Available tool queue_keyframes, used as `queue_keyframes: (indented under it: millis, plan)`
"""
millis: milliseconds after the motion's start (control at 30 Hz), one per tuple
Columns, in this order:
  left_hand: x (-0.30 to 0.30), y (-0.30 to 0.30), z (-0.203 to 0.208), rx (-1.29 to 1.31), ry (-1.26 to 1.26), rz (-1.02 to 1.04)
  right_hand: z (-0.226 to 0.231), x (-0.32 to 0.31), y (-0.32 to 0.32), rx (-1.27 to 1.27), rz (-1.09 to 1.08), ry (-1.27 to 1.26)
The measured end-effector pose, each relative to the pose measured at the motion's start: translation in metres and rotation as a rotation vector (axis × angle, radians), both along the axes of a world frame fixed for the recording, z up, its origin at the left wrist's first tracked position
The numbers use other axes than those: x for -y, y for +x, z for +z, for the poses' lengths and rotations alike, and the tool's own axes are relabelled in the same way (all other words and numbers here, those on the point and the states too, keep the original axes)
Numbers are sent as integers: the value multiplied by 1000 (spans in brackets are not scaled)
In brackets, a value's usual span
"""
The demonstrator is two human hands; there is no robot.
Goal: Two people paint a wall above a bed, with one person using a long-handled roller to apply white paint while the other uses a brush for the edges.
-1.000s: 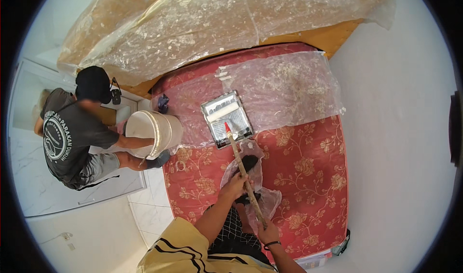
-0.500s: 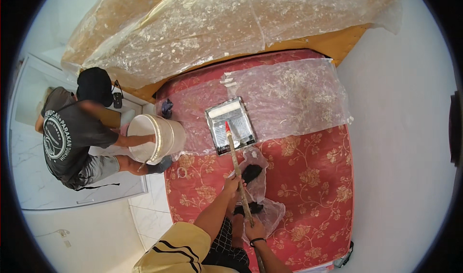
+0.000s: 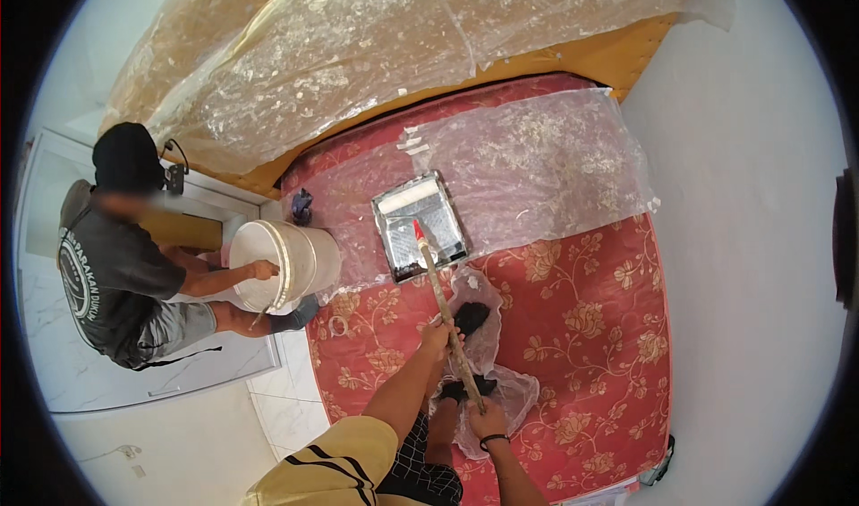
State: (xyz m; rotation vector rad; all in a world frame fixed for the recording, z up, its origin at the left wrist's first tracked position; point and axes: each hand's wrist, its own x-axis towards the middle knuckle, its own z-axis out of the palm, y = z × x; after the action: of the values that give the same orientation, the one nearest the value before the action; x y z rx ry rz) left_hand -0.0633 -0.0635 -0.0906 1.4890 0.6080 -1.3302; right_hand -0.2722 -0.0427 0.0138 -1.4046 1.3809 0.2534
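Observation:
Both of my hands grip the long wooden pole of a paint roller (image 3: 439,297). My left hand (image 3: 438,337) is wrapped round its middle, and my right hand (image 3: 486,416), with a black band at the wrist, holds it lower down. From a red grip the roller's frame runs to a white roller sleeve (image 3: 411,195), which lies across the far end of a black paint tray (image 3: 455,246). White and dark smears cover the tray's bottom. The tray rests on clear plastic sheeting spread over a red floral mattress (image 3: 573,327).
At the left a co-worker in a dark shirt (image 3: 116,255) crouches with a hand at the rim of a large white bucket (image 3: 313,260). Paint-flecked plastic (image 3: 340,59) drapes a headboard. A tape roll (image 3: 338,326) lies by the bucket, and a pale wall (image 3: 743,264) stands right.
The co-worker's head and torso have come up and turned, and their hand has drawn back toward the bucket's rim. My view has shifted slightly; my grip and the roller look nearly the same.

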Motion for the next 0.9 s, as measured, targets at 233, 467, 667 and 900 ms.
queue_keyframes:
  millis: [233,467,667,900]
  plan:
    - [3,-21,11,99,-50,5,19,8,-19,-1,54,-53]
    - [-5,-41,35,28,-118,43,41,3,-44,69,66,-173]
    - [-2,-58,46,43,-199,-17,40,21,-70,90,-9,83]
    - [4,-57,49,66,-185,-93,47,47,-71,213,-429,722]
